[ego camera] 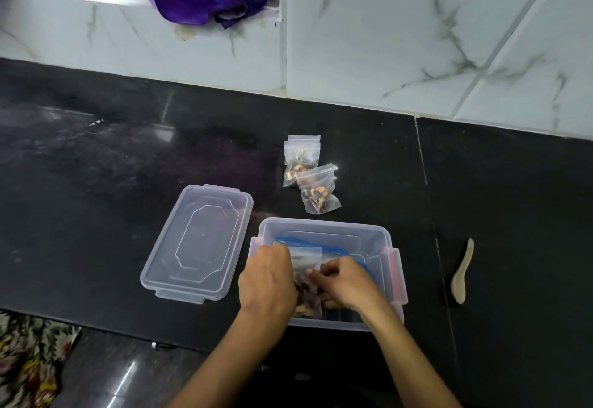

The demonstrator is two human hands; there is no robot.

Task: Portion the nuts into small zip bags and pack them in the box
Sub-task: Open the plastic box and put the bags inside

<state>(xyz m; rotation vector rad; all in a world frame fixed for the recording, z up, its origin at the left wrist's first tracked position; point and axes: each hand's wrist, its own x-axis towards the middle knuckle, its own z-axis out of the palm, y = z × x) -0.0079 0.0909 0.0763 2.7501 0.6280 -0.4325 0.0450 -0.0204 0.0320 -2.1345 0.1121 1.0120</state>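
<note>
Three small zip bags of nuts (one in the box), one clear box, one lid, one wooden spoon, two hands.

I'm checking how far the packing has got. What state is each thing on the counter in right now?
box: open, lid off, on the counter
lid: lying flat left of the box
small zip bag: holds nuts, held over the box by both hands
left hand: grips the bag
right hand: pinches the bag
two filled bags: overlapping, on the counter behind the box
spoon: lying unused, right of the box
</note>
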